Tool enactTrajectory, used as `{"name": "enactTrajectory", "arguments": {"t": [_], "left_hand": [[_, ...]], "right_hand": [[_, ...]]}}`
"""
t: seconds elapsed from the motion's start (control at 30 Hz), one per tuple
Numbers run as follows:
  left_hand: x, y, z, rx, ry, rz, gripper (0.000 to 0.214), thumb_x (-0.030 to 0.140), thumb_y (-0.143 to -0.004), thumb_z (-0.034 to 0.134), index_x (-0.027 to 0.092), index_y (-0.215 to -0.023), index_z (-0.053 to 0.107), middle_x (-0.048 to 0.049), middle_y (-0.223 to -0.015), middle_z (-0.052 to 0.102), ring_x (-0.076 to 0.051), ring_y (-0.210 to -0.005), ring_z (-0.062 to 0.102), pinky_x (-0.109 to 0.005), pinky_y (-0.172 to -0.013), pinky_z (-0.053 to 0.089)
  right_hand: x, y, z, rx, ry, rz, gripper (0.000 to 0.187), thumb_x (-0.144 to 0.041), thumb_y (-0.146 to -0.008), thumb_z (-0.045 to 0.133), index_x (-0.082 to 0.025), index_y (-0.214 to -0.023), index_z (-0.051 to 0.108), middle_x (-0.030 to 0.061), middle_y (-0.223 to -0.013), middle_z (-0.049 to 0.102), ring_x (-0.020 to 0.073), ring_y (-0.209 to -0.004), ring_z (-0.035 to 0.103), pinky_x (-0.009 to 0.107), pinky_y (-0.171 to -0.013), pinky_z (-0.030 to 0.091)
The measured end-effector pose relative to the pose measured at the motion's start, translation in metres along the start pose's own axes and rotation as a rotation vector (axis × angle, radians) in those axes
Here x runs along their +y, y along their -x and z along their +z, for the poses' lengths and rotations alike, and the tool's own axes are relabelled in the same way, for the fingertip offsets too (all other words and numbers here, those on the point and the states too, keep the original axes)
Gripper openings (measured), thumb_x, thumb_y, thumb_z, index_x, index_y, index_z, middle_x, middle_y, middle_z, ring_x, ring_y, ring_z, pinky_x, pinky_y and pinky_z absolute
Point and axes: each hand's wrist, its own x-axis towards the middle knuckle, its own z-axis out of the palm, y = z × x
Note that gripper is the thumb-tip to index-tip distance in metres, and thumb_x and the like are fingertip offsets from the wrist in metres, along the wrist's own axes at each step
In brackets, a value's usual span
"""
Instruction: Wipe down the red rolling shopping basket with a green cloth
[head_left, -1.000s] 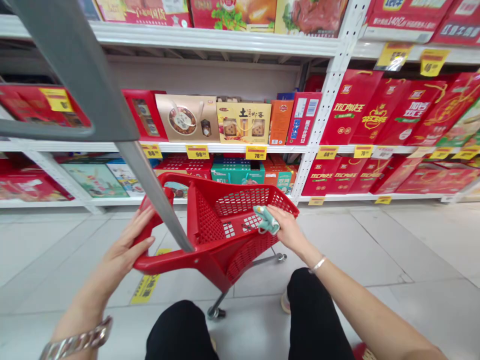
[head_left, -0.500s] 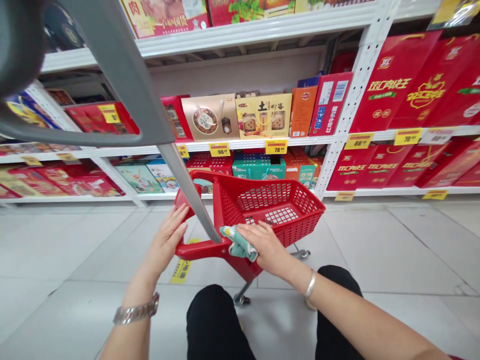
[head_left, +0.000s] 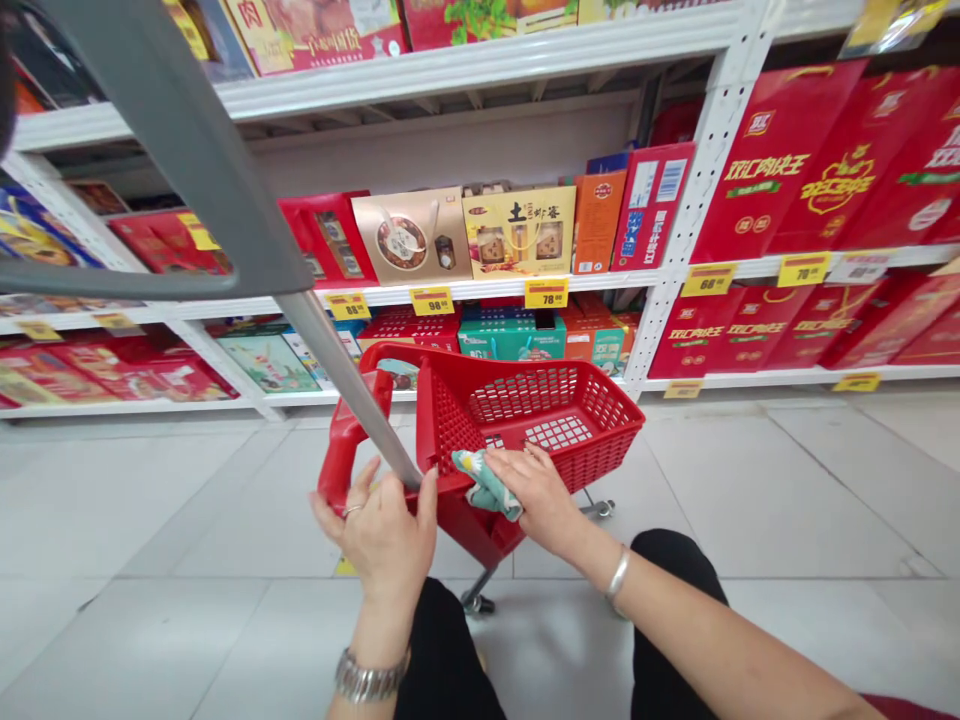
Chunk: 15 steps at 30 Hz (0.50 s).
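A red plastic shopping cart [head_left: 600, 455] with a lattice basket stands in front of my knees. My right hand [head_left: 536, 495] presses a folded green-and-white cloth [head_left: 491, 490] against the basket's near upper rim. At the cart's left end, my left hand [head_left: 390, 540] curls its fingers over the red side rail, close to the foot of a grey metal pole [head_left: 349, 390]. Part of the rail is hidden behind that hand. The pole slants up to a dark grey handle frame [head_left: 187, 150] at the upper left.
White shelving [head_left: 480, 70] runs behind the cart, stacked with gift boxes and yellow price tags. Red gift bags [head_left: 765, 160] fill the right section. Pale floor tiles [head_left: 750, 480] lie around the cart, whose caster [head_left: 478, 603] is close to my knees.
My left hand has moved right and down along the red rail, and its fingers now curl over it. My right hand has shifted slightly right with the cloth. The cart's handle end swung left.
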Motion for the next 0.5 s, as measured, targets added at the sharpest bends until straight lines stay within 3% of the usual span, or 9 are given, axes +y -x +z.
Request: {"name": "enactTrajectory", "arguments": {"t": [0.07,0.13,0.2,0.27,0.4,0.5], "left_hand": [[-0.003,-0.002,0.008,0.064,0.039,-0.03,0.03,0.045,-0.094,0.058,0.02,-0.082,0.07,-0.0128,-0.074,0.077,-0.038,-0.115,0.069,-0.073,-0.12,0.011],[-0.006,-0.004,0.013,0.104,0.076,-0.066,0.033,0.045,-0.093,0.059,0.017,-0.105,0.073,-0.015,-0.086,0.08,-0.038,-0.113,0.07,-0.073,-0.12,0.012],[-0.007,-0.005,0.017,0.116,0.096,-0.09,0.054,0.045,-0.093,0.059,0.01,-0.134,0.063,-0.018,-0.096,0.08,-0.037,-0.106,0.072,-0.074,-0.119,0.013],[-0.01,-0.006,0.021,0.118,0.097,-0.085,0.071,0.045,-0.092,0.059,0.004,-0.149,0.048,-0.0195,-0.096,0.08,-0.037,-0.097,0.073,-0.077,-0.117,0.016],[-0.016,-0.006,0.031,0.145,0.072,-0.032,0.08,0.046,-0.091,0.06,0.0,-0.154,0.041,-0.0218,-0.093,0.078,-0.036,-0.087,0.073,-0.078,-0.114,0.021],[-0.017,-0.004,0.036,0.189,0.071,-0.013,0.08,0.043,-0.09,0.064,0.003,-0.155,0.041,-0.0208,-0.094,0.078,-0.035,-0.087,0.073,-0.078,-0.114,0.021]], "right_hand": [[0.021,0.008,-0.003,0.015,0.055,0.038,0.073,0.002,-0.08,0.058,-0.026,-0.148,0.056,0.0107,-0.147,0.063,0.0243,-0.137,0.056,0.046,-0.117,0.032],[0.045,0.016,-0.011,0.004,0.118,0.098,0.072,0.003,-0.08,0.058,-0.026,-0.146,0.057,0.0102,-0.148,0.063,0.0243,-0.137,0.057,0.045,-0.116,0.034],[0.069,0.025,-0.023,-0.021,0.188,0.165,0.07,0.001,-0.081,0.059,-0.026,-0.145,0.058,0.0096,-0.147,0.064,0.0245,-0.136,0.057,0.046,-0.115,0.035],[0.091,0.032,-0.036,-0.045,0.271,0.228,0.067,-0.001,-0.084,0.06,-0.028,-0.145,0.059,0.0085,-0.147,0.064,0.0241,-0.136,0.058,0.046,-0.115,0.036],[0.129,0.043,-0.067,-0.033,0.405,0.329,0.06,-0.005,-0.088,0.06,-0.031,-0.142,0.062,0.0078,-0.145,0.066,0.0256,-0.132,0.061,0.049,-0.114,0.039],[0.142,0.046,-0.083,-0.001,0.437,0.363,0.055,-0.006,-0.088,0.059,-0.029,-0.138,0.066,0.0097,-0.139,0.069,0.0292,-0.127,0.065,0.053,-0.111,0.041]]}}
